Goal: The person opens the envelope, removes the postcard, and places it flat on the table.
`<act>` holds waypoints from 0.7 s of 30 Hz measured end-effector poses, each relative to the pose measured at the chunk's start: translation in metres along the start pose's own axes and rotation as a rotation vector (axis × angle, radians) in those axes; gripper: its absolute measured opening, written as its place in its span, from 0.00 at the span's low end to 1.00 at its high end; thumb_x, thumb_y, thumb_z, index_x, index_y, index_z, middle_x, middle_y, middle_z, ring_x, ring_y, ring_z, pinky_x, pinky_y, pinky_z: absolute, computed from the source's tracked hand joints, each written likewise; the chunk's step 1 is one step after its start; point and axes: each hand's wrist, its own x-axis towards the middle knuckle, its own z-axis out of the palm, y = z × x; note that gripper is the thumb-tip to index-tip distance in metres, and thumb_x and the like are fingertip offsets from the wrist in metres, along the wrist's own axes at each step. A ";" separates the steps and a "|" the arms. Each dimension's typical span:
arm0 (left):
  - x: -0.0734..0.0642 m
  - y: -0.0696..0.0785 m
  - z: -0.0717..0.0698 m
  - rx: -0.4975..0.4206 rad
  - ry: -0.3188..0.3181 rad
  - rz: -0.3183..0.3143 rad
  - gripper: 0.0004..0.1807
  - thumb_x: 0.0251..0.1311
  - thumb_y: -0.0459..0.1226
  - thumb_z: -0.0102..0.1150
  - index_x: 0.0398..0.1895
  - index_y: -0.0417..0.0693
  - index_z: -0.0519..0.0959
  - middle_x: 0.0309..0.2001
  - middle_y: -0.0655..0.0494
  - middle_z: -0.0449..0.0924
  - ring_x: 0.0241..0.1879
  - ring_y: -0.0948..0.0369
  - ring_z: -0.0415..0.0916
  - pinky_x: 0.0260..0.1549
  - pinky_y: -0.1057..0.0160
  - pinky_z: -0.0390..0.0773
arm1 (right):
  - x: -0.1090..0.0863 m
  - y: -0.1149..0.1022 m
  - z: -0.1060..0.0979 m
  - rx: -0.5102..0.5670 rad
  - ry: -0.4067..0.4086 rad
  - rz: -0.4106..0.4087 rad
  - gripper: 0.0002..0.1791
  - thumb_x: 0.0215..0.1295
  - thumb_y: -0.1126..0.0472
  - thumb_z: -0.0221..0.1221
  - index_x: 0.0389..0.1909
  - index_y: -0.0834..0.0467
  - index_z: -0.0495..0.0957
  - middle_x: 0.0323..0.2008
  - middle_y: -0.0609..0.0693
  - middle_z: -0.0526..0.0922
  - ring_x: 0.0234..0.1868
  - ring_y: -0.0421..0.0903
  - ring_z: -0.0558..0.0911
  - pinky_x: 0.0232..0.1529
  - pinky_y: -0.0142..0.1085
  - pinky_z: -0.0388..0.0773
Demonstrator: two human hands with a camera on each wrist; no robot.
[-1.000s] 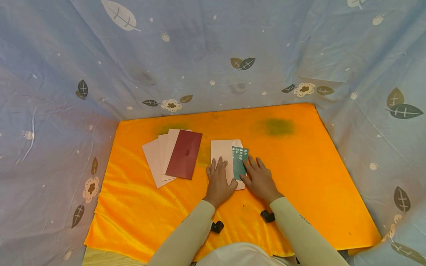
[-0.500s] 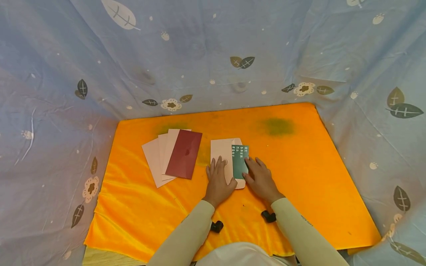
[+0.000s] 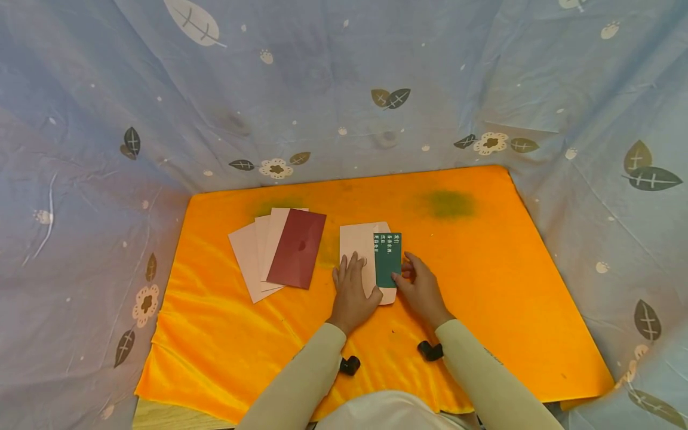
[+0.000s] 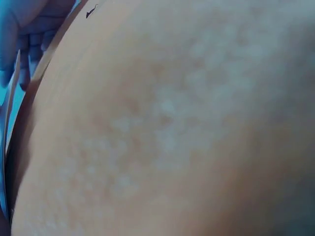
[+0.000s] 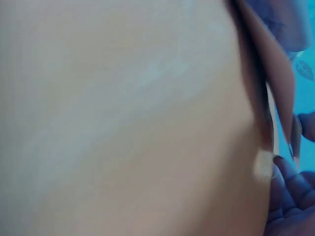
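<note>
A pale pink envelope [image 3: 355, 239] lies at the middle of the table. On its right part is a green card [image 3: 387, 263] with white characters; whether its left edge is tucked inside, I cannot tell. My left hand [image 3: 353, 295] rests on the envelope with fingers extended, the thumb close to the card's lower left. At the card's right edge, my right hand [image 3: 423, 289] pinches it, thumb on top and the other fingers bent at the side. Both wrist views are mostly filled by blurred skin; bent fingers [image 4: 34, 46] and a thin paper edge [image 4: 9, 108] show in the left one.
Left of the hands, several pale pink envelopes [image 3: 244, 257] lie fanned out beneath a dark red envelope [image 3: 297, 249]. An orange cloth [image 3: 494, 269] covers the table. Patterned blue-grey curtains [image 3: 322, 77] enclose its back and sides.
The green card has shifted slightly away from me. My right hand's fingers, laid out flat before, are now bent at the card's edge. My left hand has stayed in place.
</note>
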 end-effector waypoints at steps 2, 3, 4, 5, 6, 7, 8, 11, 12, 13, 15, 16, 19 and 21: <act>0.000 0.000 0.000 0.001 -0.003 -0.004 0.40 0.67 0.45 0.66 0.80 0.41 0.66 0.85 0.42 0.54 0.85 0.41 0.42 0.76 0.28 0.39 | 0.001 -0.002 0.000 0.062 0.031 0.042 0.36 0.76 0.60 0.69 0.78 0.68 0.67 0.51 0.60 0.84 0.47 0.56 0.81 0.54 0.43 0.82; 0.000 0.000 0.001 0.003 -0.004 -0.005 0.41 0.67 0.45 0.66 0.80 0.41 0.65 0.85 0.42 0.54 0.85 0.41 0.42 0.76 0.28 0.39 | 0.002 -0.004 0.000 0.084 0.042 0.056 0.35 0.76 0.60 0.69 0.78 0.68 0.68 0.49 0.59 0.84 0.45 0.55 0.81 0.50 0.39 0.83; 0.000 0.000 0.001 0.003 -0.004 -0.006 0.41 0.67 0.45 0.66 0.80 0.41 0.66 0.85 0.42 0.54 0.85 0.41 0.42 0.76 0.28 0.39 | 0.002 -0.005 0.000 0.096 0.049 0.063 0.34 0.77 0.60 0.69 0.77 0.68 0.69 0.48 0.59 0.84 0.43 0.55 0.81 0.48 0.35 0.82; 0.000 0.000 0.001 0.004 -0.004 -0.006 0.41 0.67 0.45 0.66 0.80 0.41 0.66 0.85 0.42 0.54 0.85 0.41 0.42 0.76 0.28 0.39 | 0.002 -0.006 -0.001 0.098 0.053 0.063 0.34 0.77 0.60 0.68 0.76 0.68 0.69 0.48 0.59 0.84 0.42 0.54 0.80 0.46 0.32 0.80; 0.000 -0.001 0.001 0.006 -0.005 -0.006 0.41 0.67 0.45 0.65 0.80 0.41 0.66 0.85 0.42 0.54 0.85 0.41 0.42 0.76 0.28 0.39 | 0.003 -0.006 -0.001 0.101 0.054 0.063 0.33 0.77 0.60 0.68 0.76 0.69 0.70 0.47 0.59 0.84 0.42 0.54 0.80 0.44 0.29 0.79; 0.000 -0.001 0.001 0.008 -0.005 -0.006 0.41 0.67 0.45 0.65 0.80 0.41 0.66 0.85 0.42 0.54 0.85 0.41 0.42 0.76 0.28 0.39 | 0.003 -0.007 -0.002 0.105 0.054 0.062 0.33 0.77 0.61 0.68 0.76 0.69 0.70 0.47 0.60 0.84 0.41 0.55 0.80 0.42 0.28 0.78; 0.000 -0.001 0.002 0.010 -0.005 -0.006 0.41 0.67 0.45 0.65 0.80 0.41 0.65 0.85 0.42 0.54 0.85 0.41 0.42 0.76 0.28 0.39 | 0.004 -0.008 -0.002 0.110 0.052 0.059 0.33 0.77 0.62 0.68 0.76 0.69 0.70 0.47 0.60 0.84 0.41 0.55 0.80 0.42 0.27 0.77; 0.000 -0.001 0.002 0.011 -0.002 -0.003 0.40 0.67 0.45 0.65 0.79 0.41 0.66 0.85 0.42 0.55 0.85 0.41 0.42 0.76 0.28 0.39 | 0.005 -0.009 -0.003 0.131 0.050 0.058 0.33 0.77 0.64 0.68 0.76 0.69 0.69 0.48 0.61 0.83 0.40 0.55 0.79 0.41 0.27 0.77; 0.000 -0.001 0.002 0.009 0.000 -0.002 0.40 0.67 0.45 0.65 0.79 0.41 0.66 0.85 0.42 0.55 0.85 0.41 0.42 0.76 0.28 0.38 | 0.005 -0.010 -0.003 0.139 0.050 0.063 0.33 0.77 0.64 0.68 0.76 0.69 0.69 0.48 0.61 0.83 0.41 0.55 0.79 0.41 0.27 0.77; 0.000 -0.001 0.002 0.007 0.003 -0.002 0.40 0.67 0.46 0.65 0.79 0.41 0.66 0.85 0.42 0.55 0.85 0.41 0.43 0.76 0.28 0.39 | 0.005 -0.009 -0.003 0.143 0.052 0.068 0.32 0.76 0.64 0.68 0.76 0.69 0.69 0.48 0.61 0.83 0.41 0.55 0.79 0.41 0.27 0.78; 0.000 0.000 0.002 0.003 0.007 0.001 0.40 0.66 0.46 0.65 0.79 0.41 0.66 0.85 0.42 0.55 0.85 0.41 0.43 0.76 0.28 0.39 | 0.006 -0.009 -0.002 0.148 0.056 0.079 0.32 0.76 0.65 0.68 0.76 0.68 0.69 0.48 0.61 0.83 0.41 0.54 0.79 0.41 0.26 0.78; 0.000 0.000 0.002 0.003 0.009 0.002 0.40 0.66 0.46 0.65 0.79 0.40 0.66 0.85 0.41 0.55 0.85 0.41 0.43 0.76 0.27 0.39 | 0.006 -0.009 -0.002 0.148 0.056 0.084 0.32 0.77 0.65 0.67 0.76 0.68 0.69 0.48 0.61 0.83 0.41 0.54 0.79 0.41 0.26 0.78; 0.001 0.000 0.002 0.004 0.009 0.005 0.40 0.66 0.45 0.65 0.79 0.40 0.66 0.85 0.41 0.56 0.85 0.40 0.44 0.75 0.27 0.39 | 0.008 -0.008 -0.003 0.143 0.059 0.096 0.31 0.77 0.65 0.67 0.75 0.68 0.70 0.49 0.61 0.84 0.42 0.54 0.79 0.41 0.25 0.77; 0.000 0.000 0.001 0.006 0.004 0.004 0.40 0.66 0.45 0.64 0.79 0.40 0.66 0.85 0.41 0.55 0.85 0.40 0.43 0.75 0.27 0.39 | 0.009 -0.009 -0.004 0.139 0.057 0.103 0.30 0.77 0.65 0.67 0.75 0.68 0.71 0.50 0.61 0.84 0.42 0.55 0.80 0.41 0.26 0.77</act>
